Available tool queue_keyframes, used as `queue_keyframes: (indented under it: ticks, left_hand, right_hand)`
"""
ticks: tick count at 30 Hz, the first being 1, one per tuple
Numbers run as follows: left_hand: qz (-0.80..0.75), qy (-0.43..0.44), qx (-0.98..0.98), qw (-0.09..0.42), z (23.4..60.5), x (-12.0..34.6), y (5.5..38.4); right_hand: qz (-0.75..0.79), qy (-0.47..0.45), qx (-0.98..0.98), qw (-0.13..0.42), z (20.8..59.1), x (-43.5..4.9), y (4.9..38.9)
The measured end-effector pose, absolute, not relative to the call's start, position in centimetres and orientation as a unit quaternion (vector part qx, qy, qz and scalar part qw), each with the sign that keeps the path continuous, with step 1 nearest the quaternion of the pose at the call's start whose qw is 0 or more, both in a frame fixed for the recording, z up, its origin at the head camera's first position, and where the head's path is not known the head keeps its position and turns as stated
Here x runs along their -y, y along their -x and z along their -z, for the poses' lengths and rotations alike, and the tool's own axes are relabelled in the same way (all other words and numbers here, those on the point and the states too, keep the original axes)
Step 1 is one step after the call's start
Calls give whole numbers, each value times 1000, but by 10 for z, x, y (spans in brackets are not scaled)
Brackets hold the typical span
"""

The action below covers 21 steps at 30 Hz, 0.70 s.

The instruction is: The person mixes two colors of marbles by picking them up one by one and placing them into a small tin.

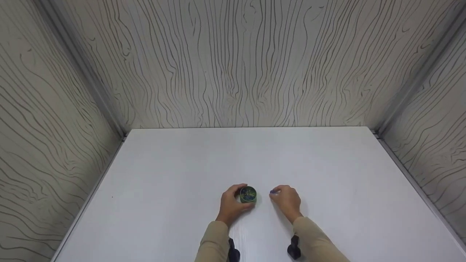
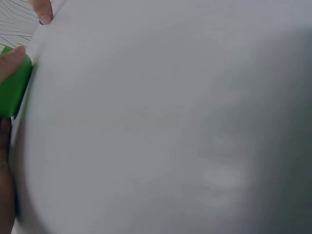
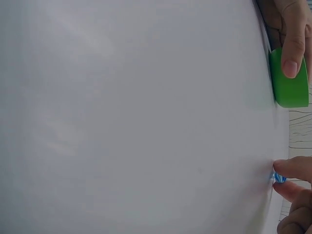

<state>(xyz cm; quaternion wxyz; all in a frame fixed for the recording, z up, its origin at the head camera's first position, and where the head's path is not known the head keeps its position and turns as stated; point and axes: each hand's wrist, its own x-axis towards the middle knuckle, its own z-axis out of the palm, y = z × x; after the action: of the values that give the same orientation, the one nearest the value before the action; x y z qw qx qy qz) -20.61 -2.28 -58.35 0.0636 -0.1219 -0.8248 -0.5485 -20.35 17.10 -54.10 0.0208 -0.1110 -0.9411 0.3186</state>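
A small round green cup (image 1: 248, 199) stands on the white table, with blue and yellowish-green bits visible inside it. My left hand (image 1: 232, 205) holds it from the left, thumb on the near side and fingers round the far side. In the right wrist view, the green cup (image 3: 291, 90) shows a smooth plain wall under the left thumb. To the right of the cup, my right hand (image 1: 287, 200) pinches a small blue, partly clear marble-like piece (image 3: 279, 177) between thumb and finger, close to the tabletop. Fingertips hide part of that piece.
The white table (image 1: 164, 174) spreads out around both hands. Behind it rises a wood-grain patterned wall (image 1: 233, 65), with similar panels left and right. A tiny dark speck (image 1: 112, 197) lies on the left of the table. Dark devices sit at both wrists.
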Motion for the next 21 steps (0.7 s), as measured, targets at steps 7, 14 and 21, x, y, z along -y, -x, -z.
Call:
queue_keyframes:
  ticks: [7,14,21]
  left_hand:
    - [554,123,822,55,583,23,206]
    - [556,122,821,51,584,23,206]
    - [554,127,821,56,586,23,207]
  right_hand:
    - [-325,103,940,31,542,-171,203]
    - [-323,106,940,28,541,-170,201]
    - [-326,104,939,41,539,-167,201]
